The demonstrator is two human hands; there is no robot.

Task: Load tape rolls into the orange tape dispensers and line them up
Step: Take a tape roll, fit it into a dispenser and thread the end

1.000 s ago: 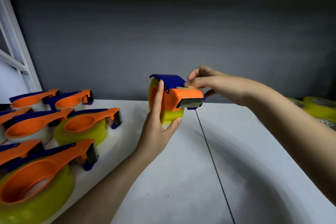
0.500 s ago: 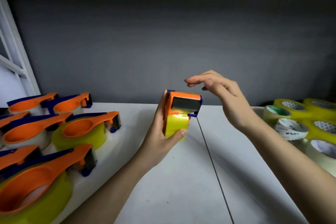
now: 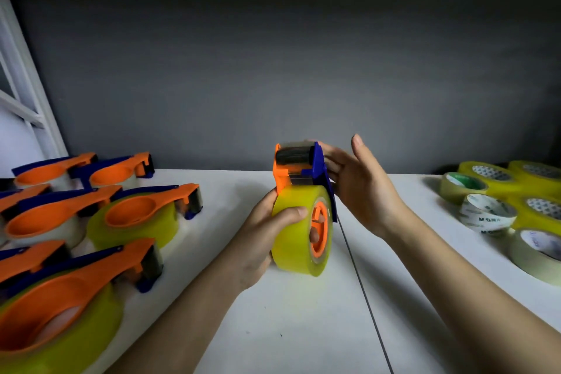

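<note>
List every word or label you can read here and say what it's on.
"MGNA", not sharp, printed twice on the white core of a tape roll at right.
Print inside the nearest pale roll: too blurred to read.
Dotted pattern inside the yellow rolls: no letters legible.
Dispensers and held dispenser: no text visible.

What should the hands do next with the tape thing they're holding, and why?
Probably set it down with the others. The yellow roll already sits on the orange dispenser, gripped by the left hand, while the right hand rests open against its blue side. Loaded dispensers lie in rows on the table to the left, so this one likely joins them.
</note>
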